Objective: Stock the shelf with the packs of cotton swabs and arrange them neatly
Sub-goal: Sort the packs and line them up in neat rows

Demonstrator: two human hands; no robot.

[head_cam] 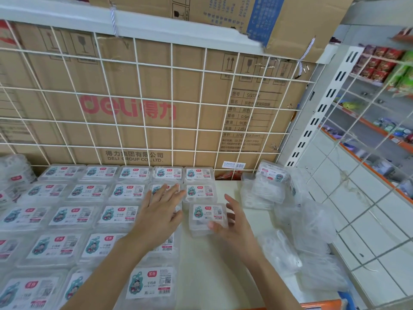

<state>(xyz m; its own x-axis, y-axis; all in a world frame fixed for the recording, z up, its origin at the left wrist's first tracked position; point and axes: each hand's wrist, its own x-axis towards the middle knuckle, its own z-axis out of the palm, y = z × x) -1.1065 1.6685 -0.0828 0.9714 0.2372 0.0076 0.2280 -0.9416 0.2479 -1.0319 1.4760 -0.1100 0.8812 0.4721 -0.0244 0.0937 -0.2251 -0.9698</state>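
We are placing a pack [206, 214] gripped in the right hand [234, 229], left hand [158, 213] flat; next: squaring it

Clear packs [207, 214] with white, teal and red labels on a cream shelf [212, 265].
Behind, a white wire grid [172, 100] crosses brown cardboard [156, 135] printed red.
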